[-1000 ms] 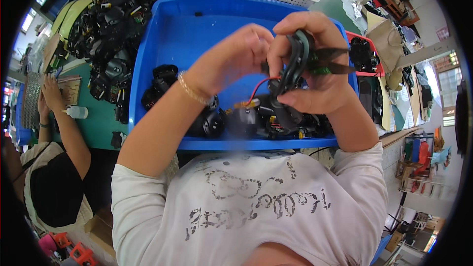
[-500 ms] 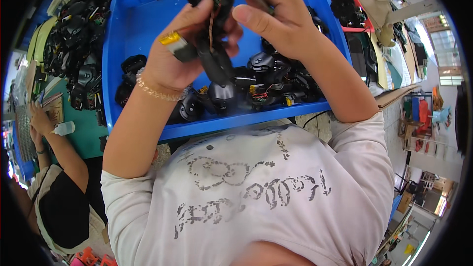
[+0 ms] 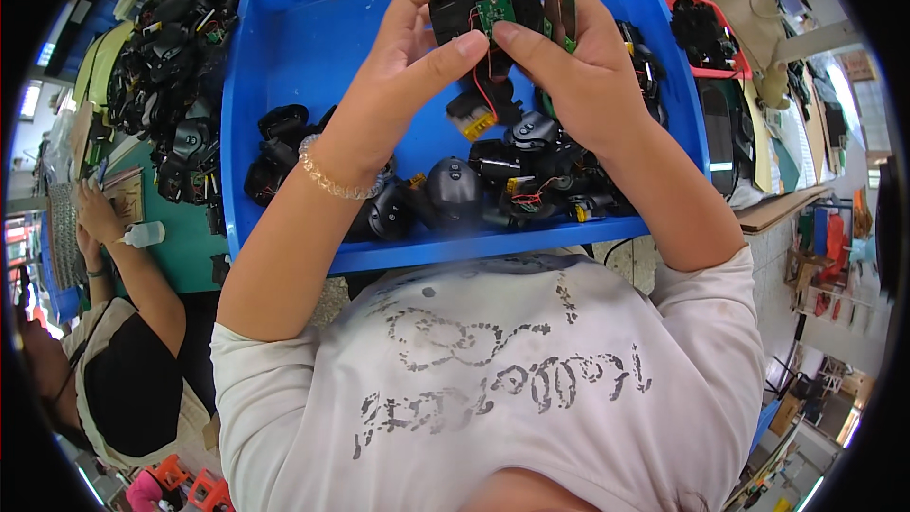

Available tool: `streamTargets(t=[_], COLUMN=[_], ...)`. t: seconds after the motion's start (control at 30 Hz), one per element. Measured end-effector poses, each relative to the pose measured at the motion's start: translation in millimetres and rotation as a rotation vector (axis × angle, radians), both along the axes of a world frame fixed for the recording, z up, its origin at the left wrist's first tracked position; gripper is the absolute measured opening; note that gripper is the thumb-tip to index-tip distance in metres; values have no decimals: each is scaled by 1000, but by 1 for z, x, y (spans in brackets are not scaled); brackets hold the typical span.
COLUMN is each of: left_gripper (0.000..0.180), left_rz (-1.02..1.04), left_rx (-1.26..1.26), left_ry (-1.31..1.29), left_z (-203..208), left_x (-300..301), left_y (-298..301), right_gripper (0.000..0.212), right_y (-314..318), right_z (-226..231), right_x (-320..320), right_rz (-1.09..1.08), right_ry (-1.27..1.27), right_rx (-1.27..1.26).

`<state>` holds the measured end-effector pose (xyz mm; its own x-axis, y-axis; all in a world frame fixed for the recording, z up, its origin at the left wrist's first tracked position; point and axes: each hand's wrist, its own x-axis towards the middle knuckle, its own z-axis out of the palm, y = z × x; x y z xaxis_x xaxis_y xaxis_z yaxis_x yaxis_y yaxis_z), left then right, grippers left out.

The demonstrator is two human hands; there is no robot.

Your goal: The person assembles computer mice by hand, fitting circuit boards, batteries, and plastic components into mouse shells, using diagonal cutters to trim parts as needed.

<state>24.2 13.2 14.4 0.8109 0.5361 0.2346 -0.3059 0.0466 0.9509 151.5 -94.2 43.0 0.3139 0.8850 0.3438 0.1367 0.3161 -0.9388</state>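
Note:
Above the blue bin, my left hand [image 3: 417,62] is closed on a black plastic housing [image 3: 455,11], its thumb on the near edge. A small green circuit board [image 3: 495,11] shows in the housing. Thin red wires hang down from it to a battery with yellow tape [image 3: 477,123] and a black plastic part. My right hand [image 3: 578,66] is closed around a pair of dark, pointed snips [image 3: 559,5] with a bit of green; the two blades point away from me, spread apart. The right thumb rests against the circuit board's lower edge. My other right fingers are partly hidden behind the housing.
The blue bin [image 3: 284,2] holds several black shells [image 3: 453,188] along its near and right sides. A heap of similar black parts [image 3: 171,66] lies left on the green table. A red tray [image 3: 744,64] stands right. At far left are a co-worker's hands [image 3: 98,218] and a bottle [image 3: 144,234].
Both hands have come together around the housing, which has turned so its circuit board faces me. The battery now dangles below. The snips' blades have come into view at my right hand.

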Motion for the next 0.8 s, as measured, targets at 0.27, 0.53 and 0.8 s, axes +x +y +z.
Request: streamTargets(t=[0.27, 0.53, 0.8], left_gripper=[42, 48, 49], left_rz=[-209, -243, -126], left_rx=[-282, -619, -502], left_ry=[-123, -183, -171], left_z=[2, 20, 18], left_x=[0, -9, -11], left_y=[-9, -6, 3], right_gripper=[19, 24, 51], right_y=[9, 5, 9], right_z=[-9, 2, -2], right_x=[-14, 12, 1], right_rz=[-132, -162, 48], right_ry=[-328, -560, -817], right_rx=[-68, 305, 333])
